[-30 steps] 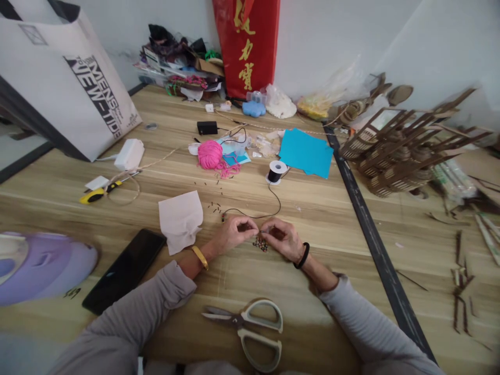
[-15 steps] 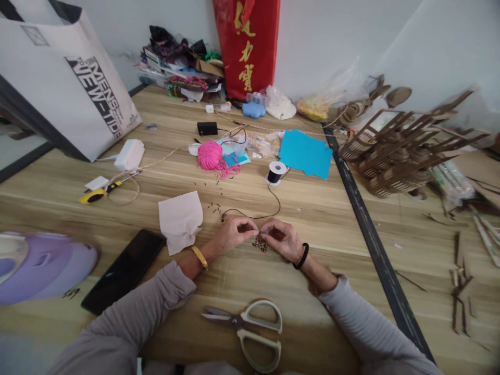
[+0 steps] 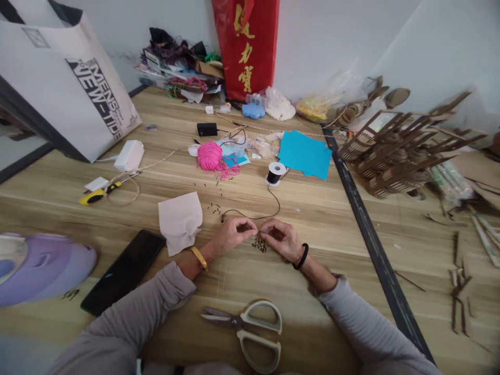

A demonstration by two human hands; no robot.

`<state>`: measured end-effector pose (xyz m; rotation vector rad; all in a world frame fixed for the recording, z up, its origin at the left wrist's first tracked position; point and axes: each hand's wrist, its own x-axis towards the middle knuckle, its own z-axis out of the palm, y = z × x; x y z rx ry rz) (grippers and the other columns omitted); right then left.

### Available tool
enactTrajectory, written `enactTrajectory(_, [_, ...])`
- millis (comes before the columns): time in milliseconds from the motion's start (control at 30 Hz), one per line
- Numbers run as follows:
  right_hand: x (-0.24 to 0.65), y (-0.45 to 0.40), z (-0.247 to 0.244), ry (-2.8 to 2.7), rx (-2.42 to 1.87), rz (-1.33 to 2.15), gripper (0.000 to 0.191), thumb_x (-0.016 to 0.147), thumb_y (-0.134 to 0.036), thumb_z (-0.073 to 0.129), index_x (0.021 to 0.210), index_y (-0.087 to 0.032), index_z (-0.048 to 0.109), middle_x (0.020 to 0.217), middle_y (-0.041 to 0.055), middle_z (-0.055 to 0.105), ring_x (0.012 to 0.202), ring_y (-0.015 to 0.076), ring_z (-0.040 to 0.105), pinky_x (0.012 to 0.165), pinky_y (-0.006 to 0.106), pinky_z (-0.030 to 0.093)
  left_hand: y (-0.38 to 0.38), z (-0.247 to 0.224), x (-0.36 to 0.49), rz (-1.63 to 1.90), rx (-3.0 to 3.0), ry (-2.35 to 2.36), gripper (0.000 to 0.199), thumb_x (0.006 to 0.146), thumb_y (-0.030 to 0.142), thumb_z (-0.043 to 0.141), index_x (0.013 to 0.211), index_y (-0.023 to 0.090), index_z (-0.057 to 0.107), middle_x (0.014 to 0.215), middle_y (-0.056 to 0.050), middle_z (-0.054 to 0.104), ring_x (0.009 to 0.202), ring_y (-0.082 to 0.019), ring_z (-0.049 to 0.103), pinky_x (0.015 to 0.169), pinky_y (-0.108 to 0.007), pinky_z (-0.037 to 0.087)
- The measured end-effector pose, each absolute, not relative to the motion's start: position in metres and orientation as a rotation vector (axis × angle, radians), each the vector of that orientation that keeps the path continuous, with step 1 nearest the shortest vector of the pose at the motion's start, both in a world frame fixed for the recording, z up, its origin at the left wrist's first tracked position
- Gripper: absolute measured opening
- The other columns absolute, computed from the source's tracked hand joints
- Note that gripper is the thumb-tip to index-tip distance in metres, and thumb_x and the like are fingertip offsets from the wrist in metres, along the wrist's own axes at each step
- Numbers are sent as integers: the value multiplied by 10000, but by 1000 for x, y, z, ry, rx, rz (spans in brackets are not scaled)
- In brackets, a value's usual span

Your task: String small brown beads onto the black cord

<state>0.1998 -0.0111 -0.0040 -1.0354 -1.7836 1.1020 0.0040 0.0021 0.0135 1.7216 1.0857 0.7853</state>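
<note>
My left hand (image 3: 235,233) and my right hand (image 3: 284,238) meet over the table, each pinching thumb against forefinger. A small dark bead-like piece (image 3: 263,232) shows at the right fingertips. What the left fingertips pinch is too small to make out. Just below them lies a cluster of small coloured beads (image 3: 259,245). Thin black cord (image 3: 258,217) curves from a white-rimmed spool (image 3: 277,169) round behind my left hand. Near the cord's left end sit a few beads (image 3: 223,219). Several short dark bits (image 3: 213,209) are scattered beyond my left hand.
Scissors (image 3: 239,321) lie near the front edge. Left are a phone (image 3: 123,271), white paper (image 3: 179,219) and a yellow cutter (image 3: 94,196). Pink yarn (image 3: 210,155) and blue sheets (image 3: 305,154) lie farther back. Brown wooden models (image 3: 390,156) stand at right beyond a black strip (image 3: 375,245).
Almost nothing differs. Both hands keep their pinch in the same place, and the view has shifted very slightly.
</note>
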Motion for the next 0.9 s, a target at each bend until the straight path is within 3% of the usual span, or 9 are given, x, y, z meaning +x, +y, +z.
enactTrajectory(900, [200,-11,-2,-1819,-1031,1105,223,842,-396,632,831,-173,629,754,45,652,639,136,605,559,238,488,1,14,4,762,1719,1085,92,764,197,624,748,124,677,737,-39,689,704,-143,606,686,-242,467])
